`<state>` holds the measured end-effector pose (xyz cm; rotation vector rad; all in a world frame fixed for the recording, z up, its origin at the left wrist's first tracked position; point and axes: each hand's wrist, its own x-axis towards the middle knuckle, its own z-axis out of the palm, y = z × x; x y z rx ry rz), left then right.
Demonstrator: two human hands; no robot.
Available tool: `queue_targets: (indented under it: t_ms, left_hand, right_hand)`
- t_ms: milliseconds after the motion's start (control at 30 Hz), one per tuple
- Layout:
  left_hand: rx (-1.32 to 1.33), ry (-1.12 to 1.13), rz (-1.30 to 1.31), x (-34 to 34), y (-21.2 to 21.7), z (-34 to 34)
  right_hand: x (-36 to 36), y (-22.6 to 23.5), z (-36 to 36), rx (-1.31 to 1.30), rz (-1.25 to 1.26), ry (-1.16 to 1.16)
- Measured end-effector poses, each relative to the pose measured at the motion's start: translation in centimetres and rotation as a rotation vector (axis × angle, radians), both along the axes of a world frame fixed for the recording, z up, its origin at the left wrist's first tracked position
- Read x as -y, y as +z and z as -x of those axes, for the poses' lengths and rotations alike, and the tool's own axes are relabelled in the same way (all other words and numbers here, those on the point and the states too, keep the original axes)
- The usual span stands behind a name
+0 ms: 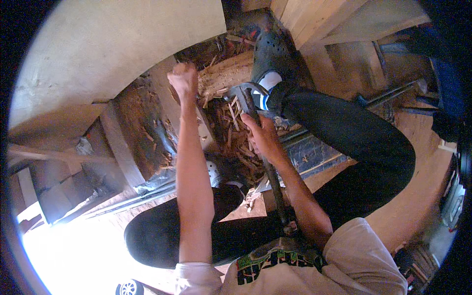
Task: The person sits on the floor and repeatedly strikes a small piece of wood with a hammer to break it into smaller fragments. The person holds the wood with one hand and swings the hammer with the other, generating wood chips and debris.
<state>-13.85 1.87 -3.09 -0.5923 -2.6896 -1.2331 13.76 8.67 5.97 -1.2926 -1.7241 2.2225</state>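
My left hand [184, 78] is closed in a fist around the top of a pale wooden piece [164, 93] that stands upright in front of me. My right hand [262, 135] grips the dark handle of an axe [244, 96] just below its metal head, which sits beside a pale log [228, 73]. My right foot in a dark perforated clog [270, 56] presses on the log. Several wood chips [233, 132] lie below the axe head.
A large pale slab [98, 54] fills the upper left. Wooden planks [324, 24] stand at the upper right. My knees in dark trousers [359, 132] frame the work spot. Long metal rods [388, 96] lie at the right; bright light floods the lower left.
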Motion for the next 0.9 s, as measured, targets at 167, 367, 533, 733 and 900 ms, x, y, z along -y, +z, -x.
queue_targets:
  t_ms: [167,367,533,733,900]
  left_hand:
    - [-0.088,0.247,-0.481,0.2,-0.6,-7.4]
    - [0.312,0.221,-0.853,1.0,1.2,-10.8]
    - [0.073,0.222,-0.822,0.6,1.0,-13.3]
    - [0.223,0.214,-0.638,1.6,1.0,-12.5]
    - [0.205,0.096,-0.491,2.8,0.2,-10.3]
  right_hand:
    - [-1.0,0.8,-0.5,-0.048,-0.124,-0.009]
    - [-1.3,3.2,-0.8,-0.005,-0.087,0.01]
    - [-0.6,6.0,-0.5,-0.03,-0.022,0.03]
    - [0.1,7.0,-1.3,-0.162,-0.254,0.123]
    - [0.1,4.1,-1.1,-0.195,-0.438,0.095]
